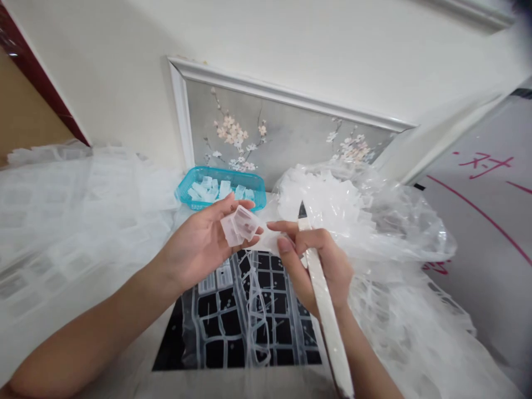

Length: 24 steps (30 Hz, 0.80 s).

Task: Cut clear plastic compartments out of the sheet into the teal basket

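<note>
My left hand (pixel 203 244) is palm up and holds a small clear plastic piece (pixel 240 225) between thumb and fingers. My right hand (pixel 316 263) is closed round a long white-handled knife (pixel 326 310), whose dark tip (pixel 302 211) points up and away. The right forefinger and thumb also pinch a thin strip of clear plastic (pixel 270 239) that joins the piece in my left hand. Below both hands lies a black cutting mat (pixel 249 316) covered with a cut lattice of clear plastic scraps.
A teal basket (pixel 221 188) with several clear plastic pieces stands behind my hands against a framed flower picture (pixel 282 138). A bag heaped with clear plastic trimmings (pixel 361 221) sits to the right. Sheets of moulded clear plastic (pixel 75 221) lie stacked on the left.
</note>
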Motion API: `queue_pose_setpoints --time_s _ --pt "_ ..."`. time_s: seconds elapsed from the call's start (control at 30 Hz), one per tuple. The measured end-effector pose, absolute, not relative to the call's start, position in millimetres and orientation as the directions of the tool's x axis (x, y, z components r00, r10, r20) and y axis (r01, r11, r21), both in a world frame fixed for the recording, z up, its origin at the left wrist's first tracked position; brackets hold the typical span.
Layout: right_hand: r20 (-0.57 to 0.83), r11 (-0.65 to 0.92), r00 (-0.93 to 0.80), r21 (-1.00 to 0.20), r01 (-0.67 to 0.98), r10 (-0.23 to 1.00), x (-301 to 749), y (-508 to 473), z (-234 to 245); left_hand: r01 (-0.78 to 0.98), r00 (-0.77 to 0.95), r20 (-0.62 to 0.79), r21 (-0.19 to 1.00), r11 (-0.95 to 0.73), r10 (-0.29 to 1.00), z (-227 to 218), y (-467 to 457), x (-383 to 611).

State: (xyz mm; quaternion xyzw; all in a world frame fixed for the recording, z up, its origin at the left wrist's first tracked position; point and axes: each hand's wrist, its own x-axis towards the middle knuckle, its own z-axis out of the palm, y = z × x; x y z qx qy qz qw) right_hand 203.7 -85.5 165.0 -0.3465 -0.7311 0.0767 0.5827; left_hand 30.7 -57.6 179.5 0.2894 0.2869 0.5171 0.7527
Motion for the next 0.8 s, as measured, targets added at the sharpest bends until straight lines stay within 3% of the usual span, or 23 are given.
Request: queue_pose_setpoints --time_s 0.17,0.53,0.8 --pt "0.806 0.779 -0.178 -0.448 0.439 0.565 208 -81 160 -0.645 0.312 -0.100 0.708 0.288 0.945 180 -60 32" --pt "0.919 0.872 -0.138 -0.292 0.393 0.370 212 -72 152 -0.690 0.348 -0.093 0.648 0.322 0.933 187 -71 34" --pt "0.863 0.863 -0.333 -0.203 0.462 0.381 215 -65 154 -0.668 0.418 -0.097 0.641 0.378 0.903 187 -76 27"
